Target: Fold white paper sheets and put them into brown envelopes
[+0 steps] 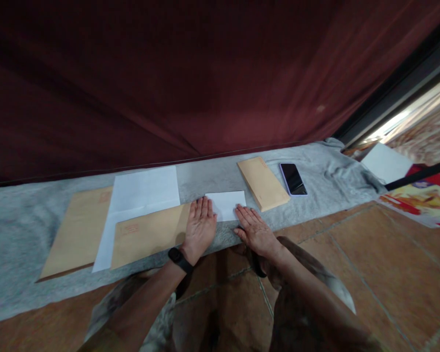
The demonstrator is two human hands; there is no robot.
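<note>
A small folded white sheet (227,203) lies on a grey cloth (22,230) spread on the floor. My left hand (199,227), with a black band at the wrist, lies flat with fingers together on the sheet's left edge and the end of a brown envelope (146,234). My right hand (254,229) lies flat on the sheet's lower right corner, fingers stretched out. Both hands hold nothing.
A large white paper (143,193) and another brown envelope (78,230) lie to the left. A stack of brown envelopes (263,182) and a dark phone (293,179) lie to the right. A dark red curtain (168,73) hangs behind. Brown floor tiles (370,254) are in front.
</note>
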